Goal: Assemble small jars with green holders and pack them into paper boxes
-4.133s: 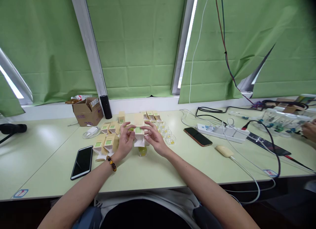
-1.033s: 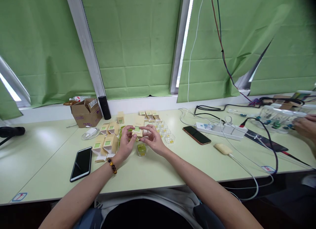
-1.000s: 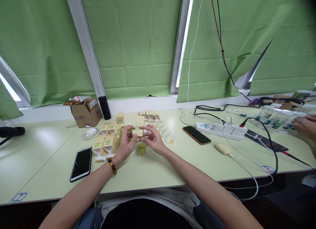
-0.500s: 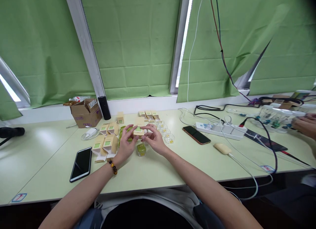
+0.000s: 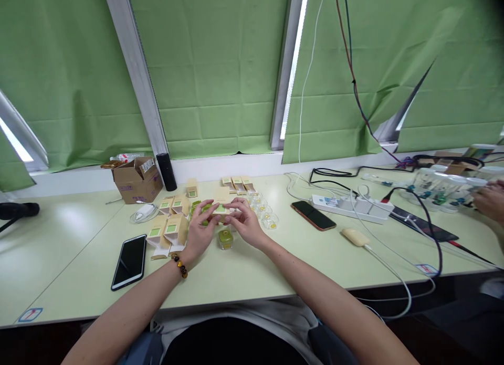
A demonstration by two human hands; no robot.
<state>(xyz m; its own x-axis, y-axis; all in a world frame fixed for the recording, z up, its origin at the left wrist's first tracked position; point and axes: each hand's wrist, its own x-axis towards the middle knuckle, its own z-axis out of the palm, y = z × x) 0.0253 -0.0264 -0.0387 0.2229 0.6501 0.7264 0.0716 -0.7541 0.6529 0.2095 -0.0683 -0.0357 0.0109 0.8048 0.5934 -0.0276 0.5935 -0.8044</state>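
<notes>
In the head view, the left hand (image 5: pixel 201 227) and the right hand (image 5: pixel 247 224) pinched a small cream-yellow card box with a green square on its face (image 5: pixel 221 208) between them, fingertips on its opposite sides. The box was above the pale green tabletop (image 5: pixel 252 281), just beyond a clear, cube-shaped plastic container with a green top (image 5: pixel 226 240). To the left stood several open cream-yellow card boxes with green squares (image 5: pixel 176 231), and nearer the left edge lay a black-screened phone with a white border (image 5: pixel 129 262). Right of the right hand sat clear plastic cups with yellow bits inside (image 5: pixel 270 221). Farther right lay a dark phone in an orange-brown case (image 5: pixel 313 215), near a white power strip (image 5: pixel 354 207).
</notes>
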